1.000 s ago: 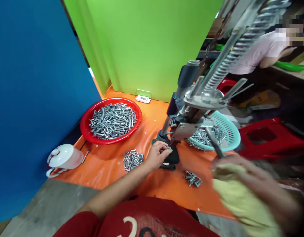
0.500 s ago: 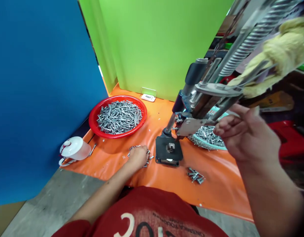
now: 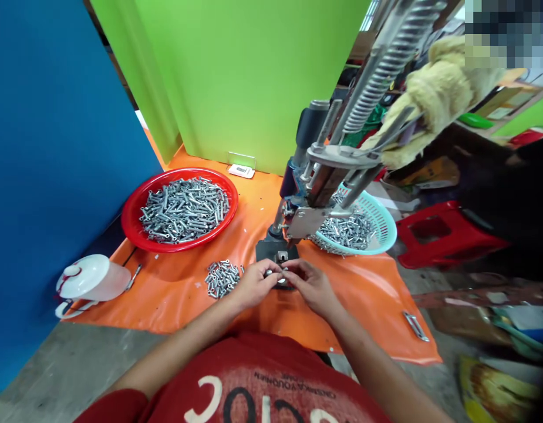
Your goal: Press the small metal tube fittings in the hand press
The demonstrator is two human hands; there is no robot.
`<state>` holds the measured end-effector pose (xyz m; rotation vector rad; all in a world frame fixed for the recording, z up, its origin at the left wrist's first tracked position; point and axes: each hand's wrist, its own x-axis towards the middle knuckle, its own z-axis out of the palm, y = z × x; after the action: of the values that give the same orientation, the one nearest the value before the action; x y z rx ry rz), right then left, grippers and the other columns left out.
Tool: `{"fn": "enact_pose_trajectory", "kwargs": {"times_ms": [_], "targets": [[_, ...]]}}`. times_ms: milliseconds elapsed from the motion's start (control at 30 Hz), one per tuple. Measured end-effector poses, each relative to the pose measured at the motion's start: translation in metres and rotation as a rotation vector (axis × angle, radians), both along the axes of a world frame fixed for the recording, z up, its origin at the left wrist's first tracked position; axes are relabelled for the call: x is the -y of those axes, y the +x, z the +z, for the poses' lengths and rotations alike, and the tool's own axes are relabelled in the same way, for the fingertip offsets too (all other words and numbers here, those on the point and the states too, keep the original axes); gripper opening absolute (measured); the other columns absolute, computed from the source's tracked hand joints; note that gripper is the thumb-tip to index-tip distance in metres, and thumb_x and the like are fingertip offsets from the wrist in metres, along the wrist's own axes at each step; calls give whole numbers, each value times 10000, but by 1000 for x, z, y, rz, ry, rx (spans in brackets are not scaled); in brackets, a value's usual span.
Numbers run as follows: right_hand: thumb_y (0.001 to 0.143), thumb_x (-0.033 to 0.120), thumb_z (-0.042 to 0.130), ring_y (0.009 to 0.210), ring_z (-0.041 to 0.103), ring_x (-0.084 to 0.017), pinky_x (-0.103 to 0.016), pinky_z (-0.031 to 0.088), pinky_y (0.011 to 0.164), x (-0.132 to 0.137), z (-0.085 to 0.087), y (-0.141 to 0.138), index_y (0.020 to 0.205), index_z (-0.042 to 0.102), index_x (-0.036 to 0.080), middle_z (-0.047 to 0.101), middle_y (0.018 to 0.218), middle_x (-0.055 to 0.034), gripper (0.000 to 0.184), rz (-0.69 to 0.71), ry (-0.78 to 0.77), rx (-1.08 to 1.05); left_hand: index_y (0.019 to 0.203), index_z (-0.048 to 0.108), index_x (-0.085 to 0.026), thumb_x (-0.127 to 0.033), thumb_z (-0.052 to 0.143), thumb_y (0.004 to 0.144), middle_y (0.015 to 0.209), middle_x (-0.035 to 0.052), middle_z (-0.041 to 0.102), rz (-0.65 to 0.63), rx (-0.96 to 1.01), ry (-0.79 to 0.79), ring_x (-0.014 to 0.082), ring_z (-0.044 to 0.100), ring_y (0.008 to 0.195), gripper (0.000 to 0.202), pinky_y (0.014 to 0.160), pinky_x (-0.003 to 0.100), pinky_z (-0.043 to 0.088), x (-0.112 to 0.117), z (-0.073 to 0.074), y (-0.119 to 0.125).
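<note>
Fingers (image 3: 273, 281) of the left hand (image 3: 256, 285) curl together, thumb toward forefinger, clamped on a small metal part (image 3: 268, 272) whose shiny end shows between them. Facing them, the thumb and forefinger of the right hand (image 3: 313, 288) form a pinch, their tips just beside the left fingertips; whether they grip a piece of metal there is too small to tell.

Just beyond the fingertips, a metal fixture (image 3: 282, 256) sits on the dark base plate (image 3: 265, 249) of a press (image 3: 306, 222), which rises above both hands. Its coil spring (image 3: 388, 67) slants up to the right, and yellow cloth (image 3: 442, 88) wraps a lever high to the right of the right fingers, well apart from them.

Left of the left fingers, near the wrist, a pile of short metal parts (image 3: 222, 278) lies on the orange cover (image 3: 363, 294). Farther left and beyond sits a red basin (image 3: 129, 218) heaped with longer metal parts, with a white-lidded jug (image 3: 95, 276) nearer the person. Beyond and right of the right fingers, an aqua basket (image 3: 386, 226) holds more metal pieces.
</note>
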<state>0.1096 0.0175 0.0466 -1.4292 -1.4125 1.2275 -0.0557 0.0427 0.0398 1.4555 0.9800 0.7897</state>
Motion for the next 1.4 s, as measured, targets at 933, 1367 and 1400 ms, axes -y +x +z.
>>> {"fn": "enact_pose_trajectory", "kwargs": {"times_ms": [933,1367,1400], "targets": [[728,259,684,701,537,-110,-274,450,645,-68,213,58,945,642,177,564,807,-27,236,-524,1018,-274,861,656,-184,-301,550,870,717,-2,521,290,28,773,96,479,647,158,605,225,401,-36,145,-9],[790,593,541,506,545,-111,-295,431,528,-91,277,40,640,505,155,520,525,0,465,-1,789,-250,818,667,-181,-273,563,856,726,8,532,267,-19,764,104,515,670,144,616,240,412,-54,151,8],[792,579,556,520,555,-120,-300,443,532,-79,272,38,634,524,155,524,537,-6,454,-3,856,-260,812,666,-181,-268,562,856,725,8,539,268,-14,765,105,517,676,142,624,241,415,-54,151,8]]}}
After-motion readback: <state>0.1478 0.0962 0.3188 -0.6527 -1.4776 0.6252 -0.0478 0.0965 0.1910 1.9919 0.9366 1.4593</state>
